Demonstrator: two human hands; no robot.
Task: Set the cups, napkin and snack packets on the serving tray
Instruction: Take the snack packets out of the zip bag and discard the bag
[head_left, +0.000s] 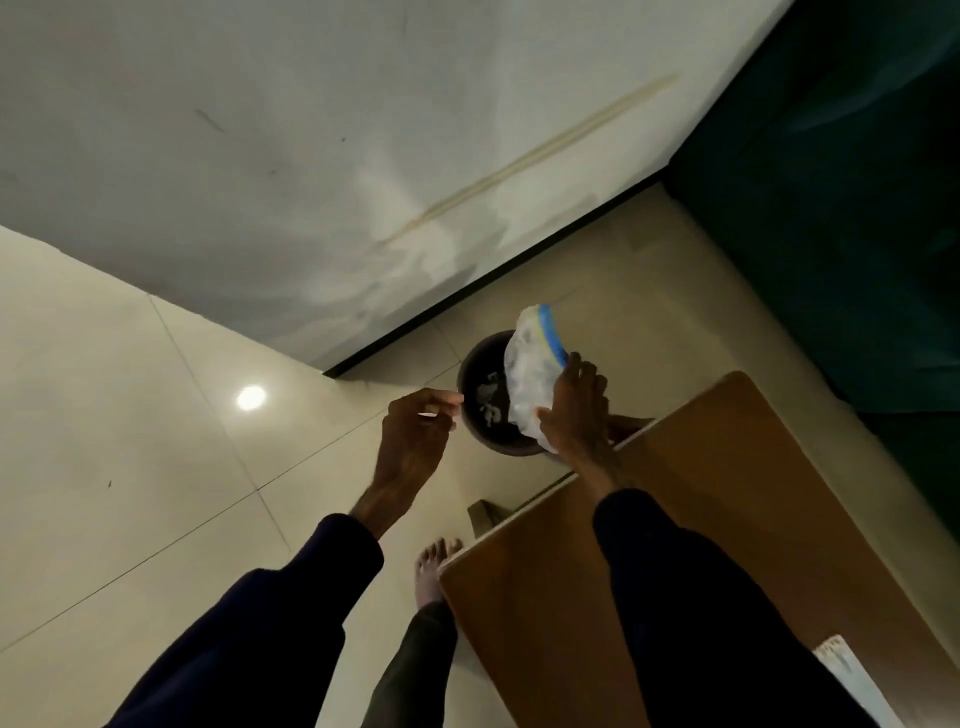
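Right hand: closed around the lower end of a clear plastic packet with a blue and yellow strip along its upper edge. Thumb on the near face, fingers wrapped over the far side. Packet contents not readable; looks crumpled and light.

Left hand: fingertips pinched together, thumb against forefinger. Something small and pale may sit in the pinch, too small to tell. It holds nothing else.

Key relation: the packet's long axis runs up and away from the right hand, tilted, and its body hangs directly over the mouth of a dark round bin standing on the tiled floor. The left hand is just beside the bin's left rim, level with the packet's lower end. The right hand is the nearer one to the packet, being on it; the left is close enough to reach its free upper edge.

Outward: corner of a brown wooden table lies under the right forearm, the bin just beyond that corner. A bare foot stands beside the table edge. Pale wall and a dark green surface behind.

Serving tray, cups and napkin: none in view. A pale patterned edge shows at the table's near right; identity unclear.

Judgement: packet is over the bin, not over any tray; placement on the tray not yet done.
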